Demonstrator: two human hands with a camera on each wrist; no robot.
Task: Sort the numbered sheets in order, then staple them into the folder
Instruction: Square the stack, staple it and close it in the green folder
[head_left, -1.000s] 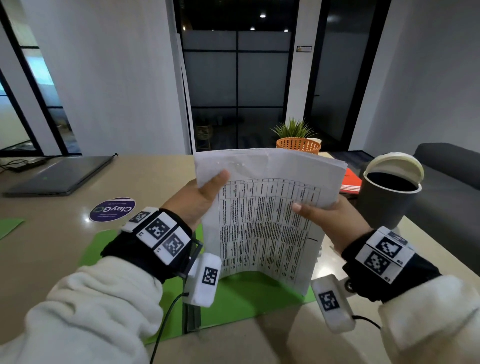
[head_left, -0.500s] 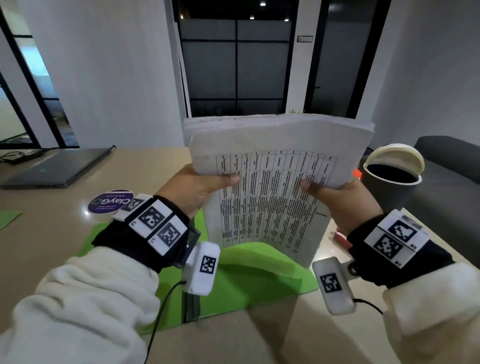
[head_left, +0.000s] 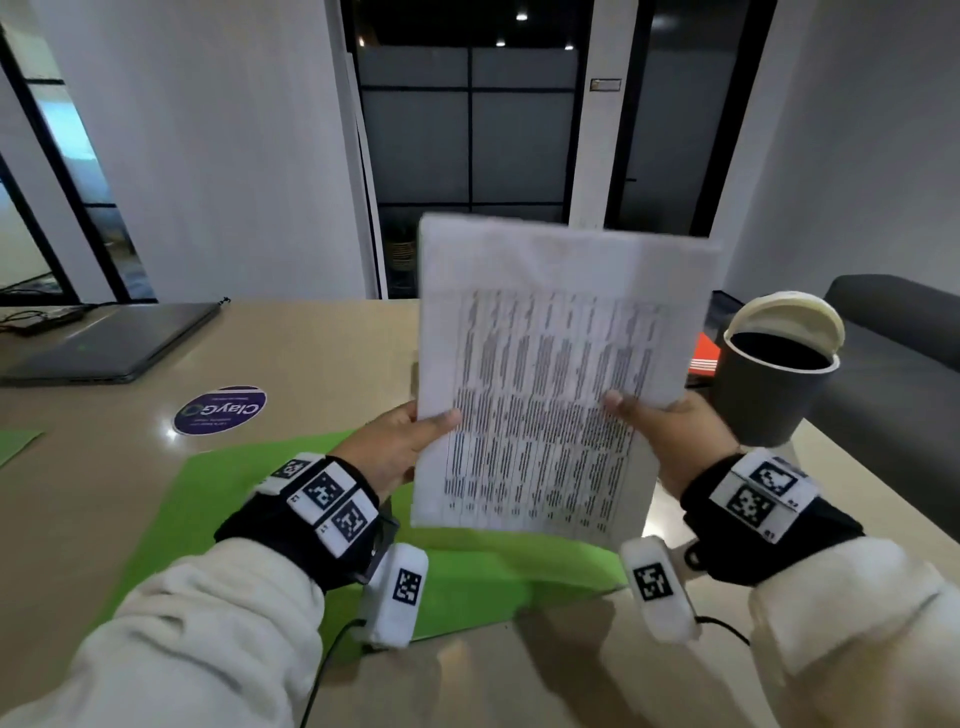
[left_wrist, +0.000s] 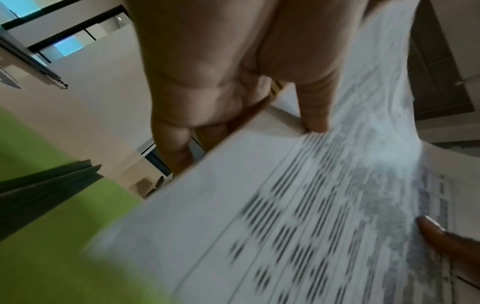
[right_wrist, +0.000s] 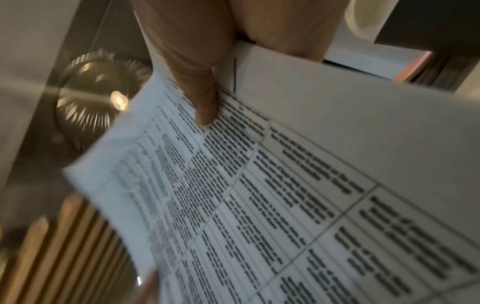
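Between the two hands, a stack of printed sheets (head_left: 550, 374) stands nearly upright above the worktop (head_left: 322, 353), its printed table facing the person. On its left edge the left hand (head_left: 395, 452) grips it: the thumb lies across the front and the fingers (left_wrist: 179, 144) curl behind, as the left wrist view shows. On the right edge the right hand (head_left: 670, 431) pinches it the same way, thumb on the print and fingers hidden behind the paper; the right wrist view shows that thumb pressed on the text. Print on the sheets is blurred, so no page numbers can be read. Below the fingers and under the lower edge of the sheets, a green folder (head_left: 218, 499) lies open and flat on the worktop, apart from the paper. Beyond the right fingers stands a dark bin (head_left: 763, 389) with a pale lid tipped up, and something orange (head_left: 705, 356) shows just behind the sheets' right edge. Past the left fingers lie a round purple sticker (head_left: 221, 409) and, farther off, a closed laptop (head_left: 109, 338).
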